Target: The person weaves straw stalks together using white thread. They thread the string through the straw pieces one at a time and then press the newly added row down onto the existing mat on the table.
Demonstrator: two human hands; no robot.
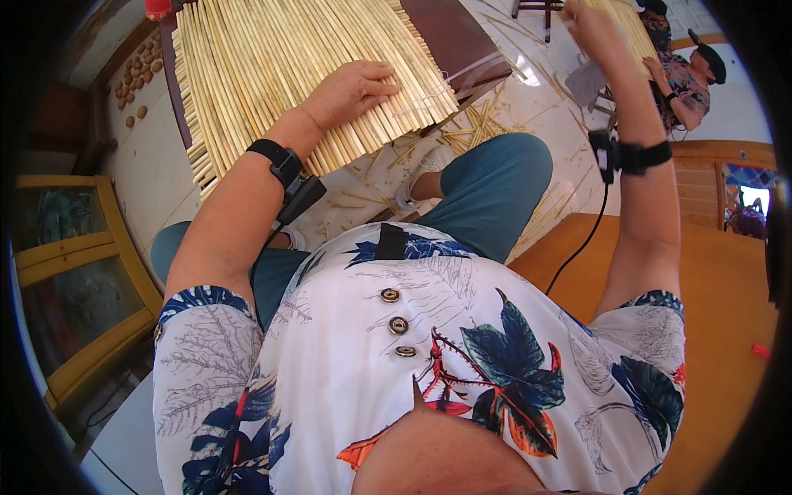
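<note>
A mat of pale straw-coloured stalks (247, 74), laid side by side, covers much of a dark reddish-brown table (462, 41). My left hand (355, 92) rests palm down on the mat near its right side, its fingers spread a little over the stalks. Thin pale thread (421, 107) crosses the stalk ends just right of those fingers. Raised well off to the right of the table is my right hand (596, 35), its fingers curled closed. Whatever it may hold is too small to make out.
Loose cut stalks (474, 124) litter the tiled floor around my feet. Round brown objects (140, 70) lie on the floor at the left, near a yellow-framed glass cabinet (74, 272). At the far right another person (685, 91) works beside a similar mat. An orange-brown wooden surface (718, 305) is at my right.
</note>
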